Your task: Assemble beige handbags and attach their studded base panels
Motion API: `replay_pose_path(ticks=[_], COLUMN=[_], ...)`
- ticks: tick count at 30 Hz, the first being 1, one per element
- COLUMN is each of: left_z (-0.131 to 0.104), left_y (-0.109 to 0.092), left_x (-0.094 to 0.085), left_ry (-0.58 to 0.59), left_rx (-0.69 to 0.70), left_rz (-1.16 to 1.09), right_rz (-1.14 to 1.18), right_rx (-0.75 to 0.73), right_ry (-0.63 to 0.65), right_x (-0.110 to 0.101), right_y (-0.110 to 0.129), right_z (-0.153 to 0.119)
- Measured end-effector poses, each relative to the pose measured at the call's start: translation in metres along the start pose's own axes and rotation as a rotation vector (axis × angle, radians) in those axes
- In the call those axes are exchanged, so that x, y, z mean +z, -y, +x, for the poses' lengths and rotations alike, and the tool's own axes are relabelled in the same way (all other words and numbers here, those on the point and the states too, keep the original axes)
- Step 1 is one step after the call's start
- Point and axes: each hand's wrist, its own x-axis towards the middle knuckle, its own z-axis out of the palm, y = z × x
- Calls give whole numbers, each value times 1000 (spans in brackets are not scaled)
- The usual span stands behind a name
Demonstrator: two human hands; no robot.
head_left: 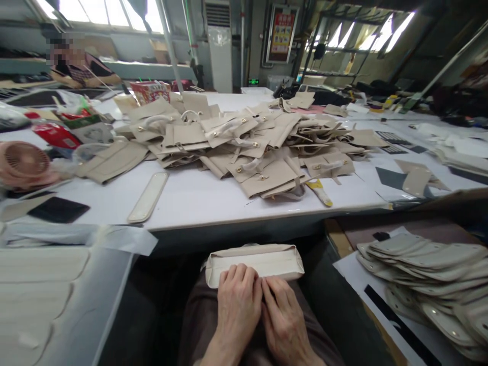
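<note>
A beige handbag body [267, 262] rests across my lap, its long pale bottom facing up and framed by folded beige edges. My left hand [239, 305] grips its near edge left of the middle, fingers bent over the rim. Close beside it, my right hand [285, 312] pinches the same edge with the thumb side toward the left hand. Both hands are closed on the bag and their fingertips nearly meet. The bag's underside and handles are hidden.
A white table [198, 206] ahead carries a heap of beige bag pieces [263, 147], an oblong base panel [148, 197] and a yellow-handled brush [320, 192]. Stacked oblong panels [427, 264] lie at right; a plastic-lined bin [87, 305] stands left. A person [82, 68] sits far left.
</note>
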Motion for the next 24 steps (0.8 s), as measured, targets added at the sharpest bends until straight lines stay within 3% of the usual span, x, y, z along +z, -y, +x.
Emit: replay_pose_path(ticks=[9,13,15,17,19,21,24], left_z=[-14,-29,-40,-49,-54,-51,-40], left_y=[21,41,58,75,87,88,77], left_x=[-12,-8,6,27,54,78,100], left_ry=[-111,-299,-457,-564,-509,-370,-272], left_rx=[-57,-38,-173,-524,-887,-944,-816], left_rz=[-69,-153,-323,-647,-1027,-1196,-1281], right_rz=[45,47,34,22,17,15,8], right_rx=[-88,-106,-123,-141,-154,-172,-191], right_ry=[10,48,67,83,95,103,122], right_x=[12,13,14,15,16,18,20], right_y=[16,26,29,31,31,31,31], right_z=[11,16,17,18,19,20,21])
